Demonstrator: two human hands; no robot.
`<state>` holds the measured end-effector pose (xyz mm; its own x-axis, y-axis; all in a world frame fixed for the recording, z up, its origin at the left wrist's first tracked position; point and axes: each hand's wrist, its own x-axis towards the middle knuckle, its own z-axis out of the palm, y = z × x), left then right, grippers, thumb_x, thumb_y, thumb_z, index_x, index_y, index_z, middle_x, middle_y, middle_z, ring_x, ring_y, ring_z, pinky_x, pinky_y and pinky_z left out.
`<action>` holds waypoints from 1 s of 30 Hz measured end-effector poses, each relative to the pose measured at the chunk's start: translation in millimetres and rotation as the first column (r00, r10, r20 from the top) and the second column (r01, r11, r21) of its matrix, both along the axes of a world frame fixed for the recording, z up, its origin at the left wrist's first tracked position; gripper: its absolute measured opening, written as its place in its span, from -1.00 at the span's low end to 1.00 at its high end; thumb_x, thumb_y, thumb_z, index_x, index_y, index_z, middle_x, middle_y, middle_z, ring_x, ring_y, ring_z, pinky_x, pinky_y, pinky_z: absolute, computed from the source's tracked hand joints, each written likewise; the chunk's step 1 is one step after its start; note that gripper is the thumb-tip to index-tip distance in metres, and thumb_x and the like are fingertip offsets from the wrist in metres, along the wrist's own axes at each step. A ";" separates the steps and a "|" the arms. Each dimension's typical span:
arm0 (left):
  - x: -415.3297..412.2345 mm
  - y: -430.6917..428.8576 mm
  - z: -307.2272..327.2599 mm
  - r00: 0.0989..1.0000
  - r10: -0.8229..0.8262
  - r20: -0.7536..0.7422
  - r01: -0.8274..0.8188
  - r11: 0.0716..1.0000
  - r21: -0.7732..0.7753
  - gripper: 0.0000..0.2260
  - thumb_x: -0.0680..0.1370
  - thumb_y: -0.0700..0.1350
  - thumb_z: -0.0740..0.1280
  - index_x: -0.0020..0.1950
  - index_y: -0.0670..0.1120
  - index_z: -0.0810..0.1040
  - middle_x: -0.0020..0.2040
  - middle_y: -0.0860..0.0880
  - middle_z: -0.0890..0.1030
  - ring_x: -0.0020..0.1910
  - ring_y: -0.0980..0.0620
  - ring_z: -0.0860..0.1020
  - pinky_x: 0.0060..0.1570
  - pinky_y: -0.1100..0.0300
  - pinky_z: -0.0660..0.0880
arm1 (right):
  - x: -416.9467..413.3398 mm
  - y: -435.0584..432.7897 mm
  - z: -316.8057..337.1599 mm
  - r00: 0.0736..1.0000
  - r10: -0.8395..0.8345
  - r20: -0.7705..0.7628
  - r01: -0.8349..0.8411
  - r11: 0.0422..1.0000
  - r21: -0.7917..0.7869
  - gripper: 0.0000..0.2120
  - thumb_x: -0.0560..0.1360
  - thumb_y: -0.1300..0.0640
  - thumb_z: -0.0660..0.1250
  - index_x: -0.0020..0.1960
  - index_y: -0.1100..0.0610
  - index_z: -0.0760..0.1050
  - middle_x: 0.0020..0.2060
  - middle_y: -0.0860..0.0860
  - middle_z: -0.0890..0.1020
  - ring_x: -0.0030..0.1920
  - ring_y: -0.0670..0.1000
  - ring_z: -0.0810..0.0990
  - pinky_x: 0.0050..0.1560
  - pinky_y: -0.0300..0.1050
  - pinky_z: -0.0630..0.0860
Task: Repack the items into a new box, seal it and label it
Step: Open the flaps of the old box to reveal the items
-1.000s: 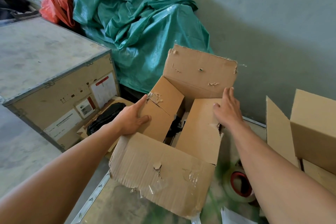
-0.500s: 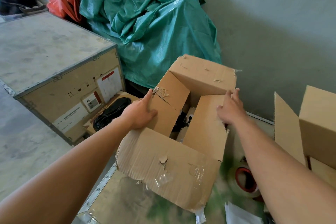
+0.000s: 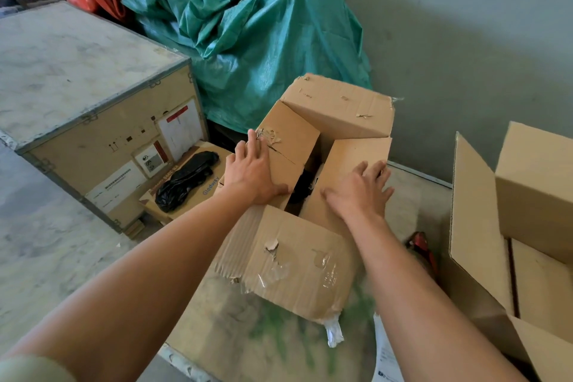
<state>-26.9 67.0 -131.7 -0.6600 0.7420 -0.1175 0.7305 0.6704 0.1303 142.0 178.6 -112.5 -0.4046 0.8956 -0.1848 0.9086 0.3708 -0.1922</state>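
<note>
A worn, torn cardboard box (image 3: 291, 260) with tape scraps stands on the work surface before me. My left hand (image 3: 252, 172) lies flat on its left flap, fingers straight. My right hand (image 3: 359, 189) presses the right flap down with spread fingers. A dark gap between the two flaps shows something black inside; I cannot make out what it is. The far flap (image 3: 338, 105) leans inward over the opening. At the right stands a cleaner, new cardboard box (image 3: 477, 226) with its flaps up and a smaller carton (image 3: 536, 192) in it.
A roll of tape with a red core (image 3: 423, 253) lies between the two boxes. A paper sheet (image 3: 386, 357) sits at the near edge. On the left are a big wooden crate (image 3: 93, 121), a flat carton with a black bag (image 3: 186, 178), and green tarpaulin (image 3: 248, 25).
Both hands have pushed the side flaps down and inward, narrowing the opening. The far flap has tipped from upright towards the box. My right hand slid nearer along its flap.
</note>
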 end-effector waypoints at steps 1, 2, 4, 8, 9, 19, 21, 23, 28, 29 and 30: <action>-0.9 -0.7 1.1 1.000 -0.003 0.003 0.003 1.000 -0.009 0.19 0.34 0.50 0.37 0.65 -0.09 -0.18 0.65 -0.13 -0.22 0.60 -0.25 -0.01 0.51 -0.19 0.12 | 4.1 1.2 -1.2 1.000 0.017 -0.023 -0.017 1.000 0.019 0.01 0.52 -0.22 0.39 0.64 0.29 -0.07 0.61 0.32 -0.12 0.61 0.31 -0.14 0.56 0.31 0.03; -1.8 -1.5 2.0 1.000 -0.004 0.007 0.005 1.000 -0.023 0.19 0.35 0.50 0.37 0.66 -0.09 -0.20 0.65 -0.13 -0.23 0.60 -0.26 -0.02 0.52 -0.20 0.10 | 8.4 1.4 -1.6 0.998 0.042 -0.045 -0.040 0.999 0.031 -0.06 0.55 -0.16 0.38 0.63 0.30 -0.05 0.61 0.32 -0.09 0.61 0.30 -0.13 0.56 0.29 0.06; -3.4 -3.1 3.5 1.000 -0.005 0.015 0.006 0.999 -0.049 0.19 0.35 0.51 0.36 0.66 -0.07 -0.23 0.65 -0.12 -0.26 0.61 -0.27 -0.06 0.53 -0.22 0.03 | 17.9 2.0 -2.6 0.990 0.068 -0.124 -0.063 0.997 0.043 -0.18 0.60 -0.03 0.34 0.63 0.31 0.01 0.61 0.30 -0.05 0.62 0.27 -0.09 0.56 0.24 0.12; -7.8 -5.5 7.0 0.999 0.001 0.054 0.003 0.998 -0.070 0.18 0.37 0.48 0.37 0.65 -0.02 -0.26 0.65 -0.08 -0.30 0.62 -0.27 -0.06 0.52 -0.25 0.07 | 38.3 0.3 -3.3 0.970 0.022 -0.242 0.003 0.995 0.104 -0.30 0.54 -0.02 0.45 0.51 0.32 0.29 0.47 0.21 0.33 0.45 0.19 0.39 0.28 0.09 0.52; -8.7 -5.5 7.9 0.997 0.001 0.079 0.004 0.998 -0.055 0.16 0.38 0.46 0.38 0.66 -0.02 -0.26 0.65 -0.07 -0.29 0.62 -0.26 -0.03 0.50 -0.25 0.12 | 42.6 -0.1 -2.5 0.969 -0.011 -0.248 0.038 0.994 0.106 -0.35 0.51 -0.04 0.48 0.44 0.30 0.38 0.35 0.18 0.46 0.31 0.17 0.52 0.10 0.01 0.57; -9.1 -20.7 13.3 0.985 -0.004 0.170 -0.010 0.997 0.082 -0.16 0.60 0.28 0.25 0.67 0.02 -0.18 0.67 -0.03 -0.18 0.56 -0.21 0.22 0.35 -0.13 0.44 | 35.9 6.7 13.7 0.955 -0.149 -0.257 0.127 0.987 -0.100 -0.72 0.57 0.05 0.44 0.18 0.21 0.57 0.04 0.13 0.67 0.03 0.15 0.65 -0.19 -0.13 0.47; -10.0 -20.8 13.5 0.986 -0.001 0.166 -0.013 0.997 0.081 -0.19 0.62 0.27 0.22 0.67 0.01 -0.16 0.67 -0.04 -0.17 0.56 -0.21 0.22 0.34 -0.12 0.44 | 35.1 11.8 17.2 0.922 -0.210 -0.324 0.160 0.972 -0.174 -0.81 0.58 0.12 0.42 0.13 0.21 0.60 0.03 0.11 0.67 0.03 0.14 0.65 -0.26 -0.19 0.43; -11.0 -21.6 12.7 0.987 0.004 0.158 -0.017 0.996 0.082 -0.22 0.63 0.27 0.19 0.67 -0.01 -0.15 0.67 -0.05 -0.17 0.57 -0.21 0.22 0.34 -0.12 0.43 | 37.3 16.1 19.2 0.895 -0.239 -0.376 0.166 0.962 -0.218 -0.93 0.58 0.19 0.40 0.01 0.19 0.62 -0.06 0.08 0.66 -0.06 0.10 0.63 -0.39 -0.23 0.33; -10.5 -21.2 13.0 0.989 0.008 0.147 -0.018 0.997 0.071 -0.25 0.65 0.26 0.15 0.67 -0.01 -0.15 0.67 -0.07 -0.17 0.57 -0.21 0.20 0.31 -0.11 0.46 | 41.3 15.3 27.9 0.808 -0.334 -0.486 0.168 0.920 -0.354 -0.83 0.53 0.19 0.32 -0.23 0.18 0.51 -0.12 0.15 0.66 -0.13 0.10 0.62 -0.25 -0.14 0.42; -11.2 -21.2 12.9 0.989 0.012 0.151 -0.023 0.997 0.069 -0.25 0.65 0.26 0.15 0.67 -0.01 -0.15 0.67 -0.07 -0.17 0.58 -0.21 0.20 0.31 -0.11 0.46 | 41.6 14.8 29.7 0.794 -0.339 -0.505 0.158 0.917 -0.366 -0.82 0.54 0.16 0.32 -0.21 0.21 0.54 -0.08 0.15 0.66 -0.15 0.08 0.61 -0.20 -0.09 0.45; -11.6 -21.3 12.7 0.988 0.015 0.154 -0.025 0.997 0.069 -0.25 0.65 0.26 0.15 0.67 -0.01 -0.15 0.67 -0.07 -0.17 0.58 -0.21 0.19 0.32 -0.11 0.46 | 41.9 13.3 32.5 0.778 -0.340 -0.527 0.144 0.915 -0.378 -0.78 0.56 0.11 0.32 -0.17 0.24 0.58 -0.06 0.12 0.66 -0.16 0.05 0.58 -0.16 -0.05 0.46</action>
<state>-38.4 45.7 -119.0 -0.6530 0.7389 -0.1660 0.6847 0.6697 0.2874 183.9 191.8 -80.0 -0.2993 0.9164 -0.2659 0.6430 -0.0122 -0.7657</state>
